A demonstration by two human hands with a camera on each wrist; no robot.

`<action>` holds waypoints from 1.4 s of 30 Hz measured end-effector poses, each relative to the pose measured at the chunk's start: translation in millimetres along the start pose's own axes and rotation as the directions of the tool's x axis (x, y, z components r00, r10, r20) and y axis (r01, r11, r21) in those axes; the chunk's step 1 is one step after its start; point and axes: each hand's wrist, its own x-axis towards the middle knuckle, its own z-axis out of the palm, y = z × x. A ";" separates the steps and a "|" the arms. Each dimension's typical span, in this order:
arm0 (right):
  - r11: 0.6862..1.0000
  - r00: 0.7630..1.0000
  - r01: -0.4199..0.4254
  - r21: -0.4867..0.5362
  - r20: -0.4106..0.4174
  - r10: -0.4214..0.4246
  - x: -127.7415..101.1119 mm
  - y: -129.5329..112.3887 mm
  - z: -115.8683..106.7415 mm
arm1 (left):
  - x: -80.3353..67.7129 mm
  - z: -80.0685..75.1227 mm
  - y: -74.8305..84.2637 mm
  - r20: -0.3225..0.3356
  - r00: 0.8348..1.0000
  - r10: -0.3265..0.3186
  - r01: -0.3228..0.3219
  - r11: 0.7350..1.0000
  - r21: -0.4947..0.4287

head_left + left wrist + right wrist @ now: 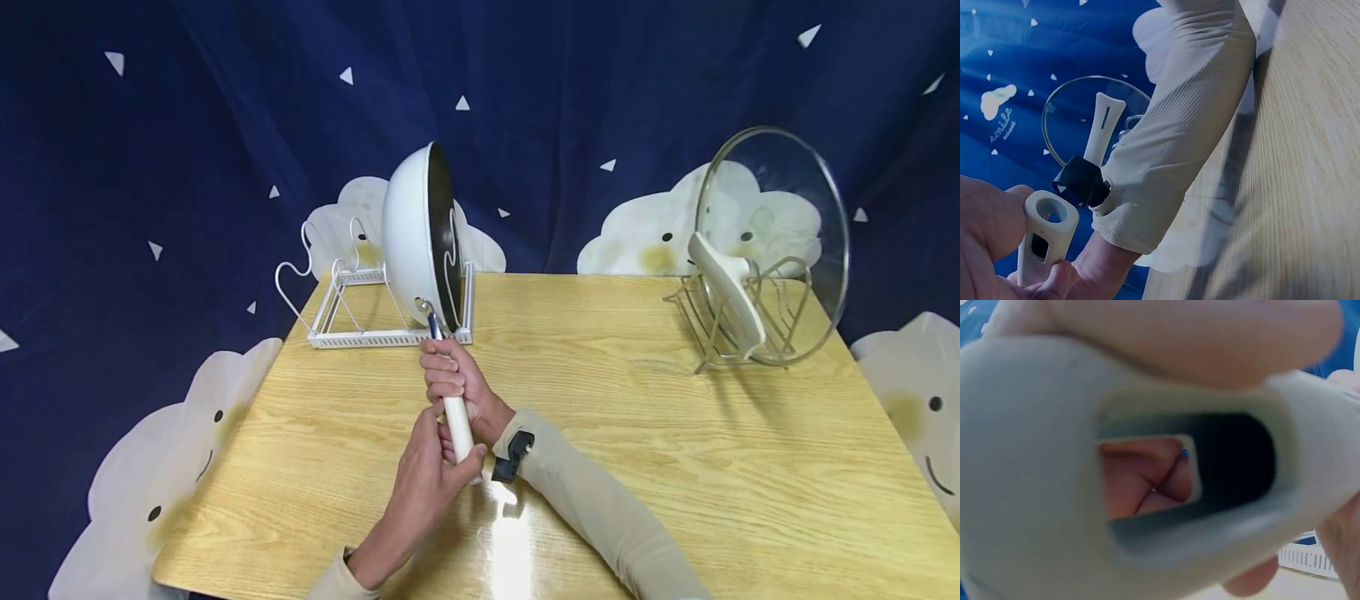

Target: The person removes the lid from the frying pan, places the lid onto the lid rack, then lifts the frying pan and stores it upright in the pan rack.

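Observation:
A wok [407, 233], white outside and dark inside, stands on its side in the white wire rack [367, 339]. Its white handle [459, 425] points down toward me. My right hand [472, 385] grips the handle near the metal joint, fingers curled round it. Closer to me, my left hand [426, 471] holds the handle's end, with the thumb on its right side. The left wrist view shows the hollow handle end [1054, 250] between left thumb and fingers. Very close in the right wrist view, the slotted handle [1029, 456] hides most of the hands.
On the right side of the wooden table [600, 417], a glass lid [806, 200] with a long white handle [727, 292] stands upright in a metal wire rack [708, 354]. Behind the table hangs a dark blue cloth [540, 75] printed with clouds.

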 end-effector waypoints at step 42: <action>0.997 1.000 0.004 -0.082 -0.021 -0.005 2.1 -2.7 -16.5 | -0.6 5.6 -16.9 -0.003 0.999 -0.035 0.035 0.999 -0.031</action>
